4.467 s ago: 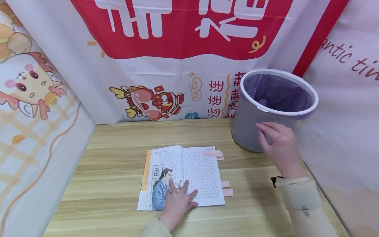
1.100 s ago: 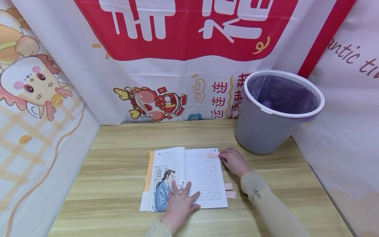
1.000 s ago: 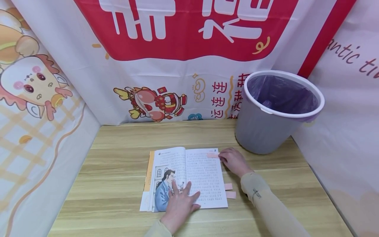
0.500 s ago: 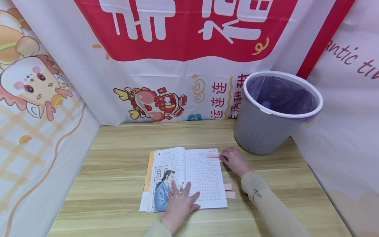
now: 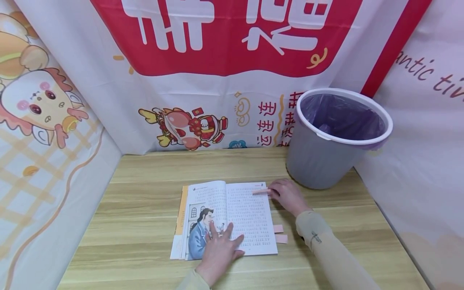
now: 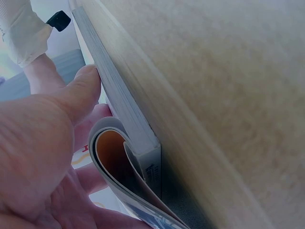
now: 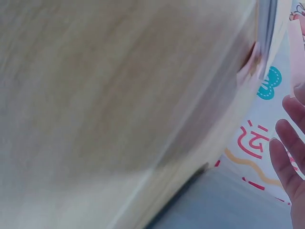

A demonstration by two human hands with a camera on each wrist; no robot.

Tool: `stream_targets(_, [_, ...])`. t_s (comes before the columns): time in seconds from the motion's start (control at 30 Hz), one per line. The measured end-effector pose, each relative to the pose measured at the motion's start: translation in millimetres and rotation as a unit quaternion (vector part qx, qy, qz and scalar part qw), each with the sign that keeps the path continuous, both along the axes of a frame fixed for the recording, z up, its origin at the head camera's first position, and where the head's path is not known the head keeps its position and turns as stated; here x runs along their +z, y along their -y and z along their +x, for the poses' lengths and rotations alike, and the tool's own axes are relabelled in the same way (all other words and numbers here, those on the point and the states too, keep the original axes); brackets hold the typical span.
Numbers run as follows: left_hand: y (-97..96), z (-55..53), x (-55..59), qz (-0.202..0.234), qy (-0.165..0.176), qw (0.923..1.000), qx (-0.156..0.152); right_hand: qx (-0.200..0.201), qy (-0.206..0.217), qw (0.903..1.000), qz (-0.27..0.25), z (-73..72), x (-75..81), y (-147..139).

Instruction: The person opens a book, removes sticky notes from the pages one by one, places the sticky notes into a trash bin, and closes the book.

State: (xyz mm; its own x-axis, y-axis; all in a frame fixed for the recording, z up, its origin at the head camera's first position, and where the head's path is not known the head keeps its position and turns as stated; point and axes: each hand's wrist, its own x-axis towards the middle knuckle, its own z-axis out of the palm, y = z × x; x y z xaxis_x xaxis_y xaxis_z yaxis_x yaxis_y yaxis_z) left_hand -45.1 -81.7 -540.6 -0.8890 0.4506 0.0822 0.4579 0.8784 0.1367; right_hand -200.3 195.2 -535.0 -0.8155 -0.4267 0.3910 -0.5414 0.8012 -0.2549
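An open book (image 5: pixel 250 217) lies on the wooden table, printed text on its right page and a drawn figure in blue on its left. My left hand (image 5: pixel 220 251) rests across the lower middle with fingers spread; in the left wrist view the thumb lies by the page edges of the book (image 6: pixel 114 90). At the upper right page edge my right hand (image 5: pixel 288 195) pinches a pink sticky tab (image 5: pixel 259 191), which looks tilted up off the page. The right wrist view shows this pink tab (image 7: pixel 296 57) by the thumb tip. Another pink tab (image 5: pixel 278 228) juts out lower down.
A grey bin (image 5: pixel 315 161) with a white rim and purple liner stands at the back right of the table (image 5: pixel 145 173), close behind the right hand. Printed cloth (image 5: pixel 224 92) hangs along the back and both sides.
My right hand has come from in front of the bin to the book's upper right edge and taken hold of the pink sticky tab. Lately the tab has lifted. The left hand stays put.
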Motion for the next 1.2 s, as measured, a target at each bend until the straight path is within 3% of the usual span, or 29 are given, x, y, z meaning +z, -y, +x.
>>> stream_targets(0.17, [0.4,0.2,-0.3,-0.002,0.002,1.0000,-0.001,-0.004,-0.017,0.9998,-0.009,4.0,12.6,-2.5])
stream_targets(0.43, [-0.4,0.5,0.1,-0.006,-0.002,1.0000,-0.001,0.014,-0.110,0.9938,-0.014,8.0,40.8,-11.3])
stream_targets(0.8, [-0.3,1.3,2.2,0.000,0.007,1.0000,-0.001,0.045,-0.217,0.9737,-0.052,27.5,112.4,-18.3])
stream_targets(1.2, [0.2,1.1,3.3,0.004,0.007,1.0000,-0.002,0.045,-0.319,0.9426,-0.089,46.5,193.1,-38.2])
